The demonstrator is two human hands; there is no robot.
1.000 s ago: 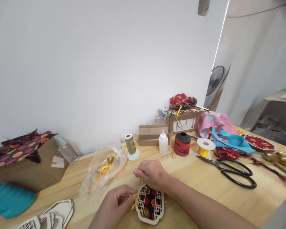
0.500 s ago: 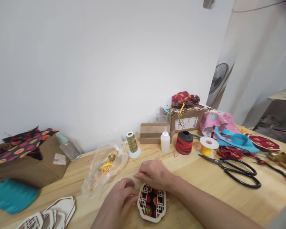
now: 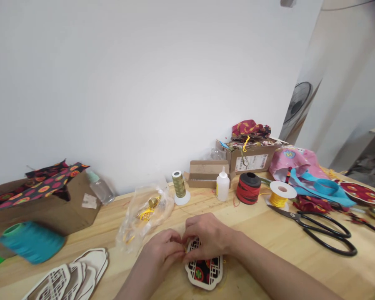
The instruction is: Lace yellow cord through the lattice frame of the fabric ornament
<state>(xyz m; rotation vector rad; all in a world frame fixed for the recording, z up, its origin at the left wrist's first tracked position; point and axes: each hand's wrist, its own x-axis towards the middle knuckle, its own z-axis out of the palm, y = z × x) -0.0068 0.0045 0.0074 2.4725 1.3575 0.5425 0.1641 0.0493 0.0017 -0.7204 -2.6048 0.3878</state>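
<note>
A pale wooden lattice plaque (image 3: 217,280) with scalloped edges lies on the table, backed with black fabric printed in red and green. Across its upper part rests my right hand (image 3: 210,236), thumb and fingers curled in at the plaque's left edge. There my left hand (image 3: 165,251) meets it, fingertips pinched together. A thin yellow cord (image 3: 185,249) shows between the fingertips of both hands; its end is hidden. On the plaque's right side a small yellow loop (image 3: 224,261) sticks out.
Black-handled scissors (image 3: 326,229) lie at right, near a yellow cord spool (image 3: 278,201). Behind stand red-black cord (image 3: 248,191), a glue bottle (image 3: 223,186) and a green thread spool (image 3: 178,186). At left are a plastic bag (image 3: 134,223), teal thread (image 3: 34,241) and several wooden frames (image 3: 92,262).
My right hand has moved down and its fingers now close in beside my left fingertips at the plaque's left edge. The view has swung slightly left.
</note>
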